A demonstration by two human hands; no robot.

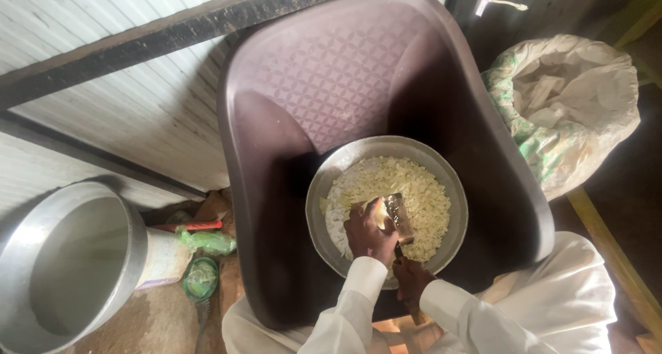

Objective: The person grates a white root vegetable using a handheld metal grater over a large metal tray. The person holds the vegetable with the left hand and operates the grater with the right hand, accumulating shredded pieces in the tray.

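A round metal bowl [324,181] full of pale yellow chopped pieces [414,188] sits on the seat of a brown plastic chair [331,71]. My left hand [369,233] reaches over the bowl's near side and grips a pale chunk of the same food [378,216]. My right hand [412,281] is lower, at the bowl's near rim, closed on the wooden handle of a knife. The knife's blade [398,216] points up against the chunk beside my left fingers. Both arms wear white sleeves.
A large empty metal pot [69,264] stands on the floor at the left. A green bag [207,242], a red-handled tool [189,225] and a round green lid [201,278] lie beside it. An open woven sack [565,105] stands right of the chair.
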